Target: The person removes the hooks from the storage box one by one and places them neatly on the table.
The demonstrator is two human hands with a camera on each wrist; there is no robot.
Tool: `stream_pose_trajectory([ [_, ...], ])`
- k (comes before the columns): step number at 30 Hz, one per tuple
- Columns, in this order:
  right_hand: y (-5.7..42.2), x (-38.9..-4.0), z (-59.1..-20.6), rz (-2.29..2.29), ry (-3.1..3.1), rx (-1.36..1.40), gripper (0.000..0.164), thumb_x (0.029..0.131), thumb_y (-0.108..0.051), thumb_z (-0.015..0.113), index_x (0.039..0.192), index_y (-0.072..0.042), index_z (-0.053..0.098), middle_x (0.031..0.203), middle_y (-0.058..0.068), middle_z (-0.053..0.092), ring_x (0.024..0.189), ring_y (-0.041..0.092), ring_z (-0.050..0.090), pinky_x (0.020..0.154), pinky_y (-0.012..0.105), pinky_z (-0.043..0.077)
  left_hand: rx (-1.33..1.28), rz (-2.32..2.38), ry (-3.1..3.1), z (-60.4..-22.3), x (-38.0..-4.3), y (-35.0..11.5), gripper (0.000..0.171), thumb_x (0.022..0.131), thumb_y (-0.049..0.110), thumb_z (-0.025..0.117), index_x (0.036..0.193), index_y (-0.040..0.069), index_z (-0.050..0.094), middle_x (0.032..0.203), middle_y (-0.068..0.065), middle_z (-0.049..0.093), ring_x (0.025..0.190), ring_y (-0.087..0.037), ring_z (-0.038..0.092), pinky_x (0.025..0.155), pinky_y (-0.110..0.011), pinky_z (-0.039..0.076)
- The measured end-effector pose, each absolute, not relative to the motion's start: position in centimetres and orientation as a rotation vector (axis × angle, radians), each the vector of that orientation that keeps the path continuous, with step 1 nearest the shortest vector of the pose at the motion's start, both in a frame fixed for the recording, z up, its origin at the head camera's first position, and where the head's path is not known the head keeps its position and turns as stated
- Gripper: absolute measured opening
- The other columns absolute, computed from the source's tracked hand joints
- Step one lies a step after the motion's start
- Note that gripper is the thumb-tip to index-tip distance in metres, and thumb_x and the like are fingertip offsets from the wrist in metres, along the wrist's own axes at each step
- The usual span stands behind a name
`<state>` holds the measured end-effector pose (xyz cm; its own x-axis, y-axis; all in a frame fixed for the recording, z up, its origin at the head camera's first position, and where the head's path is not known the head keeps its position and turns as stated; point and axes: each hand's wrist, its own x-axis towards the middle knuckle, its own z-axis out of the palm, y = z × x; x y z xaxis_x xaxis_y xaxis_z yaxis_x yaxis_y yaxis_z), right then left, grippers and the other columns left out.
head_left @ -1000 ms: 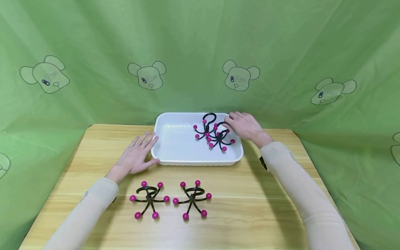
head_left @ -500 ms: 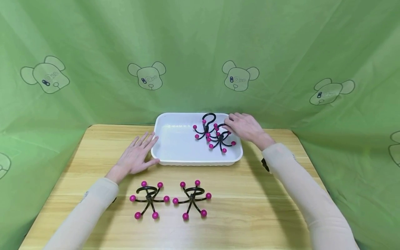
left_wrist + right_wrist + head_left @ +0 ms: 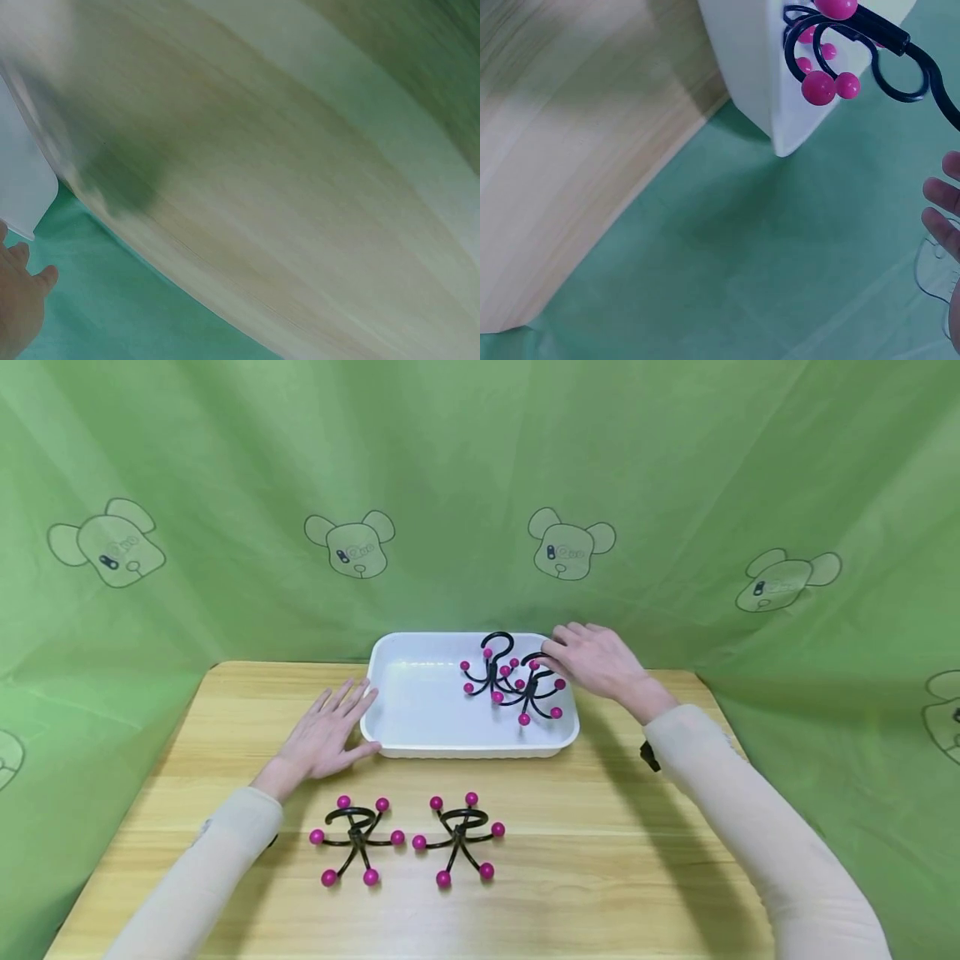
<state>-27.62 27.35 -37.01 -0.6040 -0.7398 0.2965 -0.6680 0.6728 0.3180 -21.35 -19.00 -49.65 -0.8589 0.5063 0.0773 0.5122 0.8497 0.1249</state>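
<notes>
A white tray (image 3: 420, 714) stands at the back of the wooden table. My right hand (image 3: 600, 662) pinches the hooked top of a black hook hanger (image 3: 532, 688) with pink ball-tipped arms, at the tray's right side. In the right wrist view the fingers (image 3: 943, 196) lie near this hanger's black stem (image 3: 881, 30). Just left of it in the tray is a second hanger (image 3: 492, 672), its hook upright; the two overlap in the head view. My left hand (image 3: 322, 739) lies with straight, spread fingers against the tray's left rim, also partly in the left wrist view.
Two more such hangers, a left one (image 3: 357, 837) and a right one (image 3: 459, 833), stand on the table in front of the tray. A green curtain (image 3: 465, 468) with mouse-head outlines hangs close behind the tray and along both sides.
The hanger in my right hand has turned, its pink balls shifting position at the tray's right. My right hand and forearm have moved slightly right. My left hand stays at the rim.
</notes>
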Motion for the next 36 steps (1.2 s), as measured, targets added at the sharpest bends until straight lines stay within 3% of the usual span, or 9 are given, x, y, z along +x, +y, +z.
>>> stream_pose_trajectory([
  [12,27.9,-25.1,-34.8,-0.235,-2.329,1.154,0.026,0.103,-0.037,0.064,0.096,-0.013,0.068,0.088,0.006,0.068,0.076,0.025,0.063,0.064,0.035,0.057,-0.826,-0.216,-2.977,-49.6,-21.3,-19.1,0.094,0.101,0.066,0.052,0.171,0.013,0.016,0.179,-0.012,0.013,0.166,-0.039,0.014,0.134,-0.063,0.020],
  [23,28.7,-22.3,-34.1,-0.180,-2.237,1.181,0.062,0.114,-0.052,0.028,0.085,-0.012,0.063,0.078,0.004,0.063,0.068,0.023,0.056,0.056,0.033,0.050,-0.837,-0.183,-2.979,-49.5,-21.5,-19.0,0.095,0.101,0.066,0.051,0.170,0.013,0.015,0.179,-0.011,0.011,0.165,-0.041,0.017,0.133,-0.064,0.022],
  [36,29.0,-18.7,-34.6,-0.170,-2.179,1.224,0.060,0.115,-0.049,0.027,0.082,-0.013,0.062,0.078,0.003,0.064,0.067,0.021,0.058,0.055,0.031,0.052,-0.830,-0.188,-2.973,-49.5,-21.4,-19.0,0.095,0.101,0.067,0.053,0.170,0.012,0.017,0.179,-0.011,0.012,0.166,-0.040,0.017,0.133,-0.064,0.023],
])
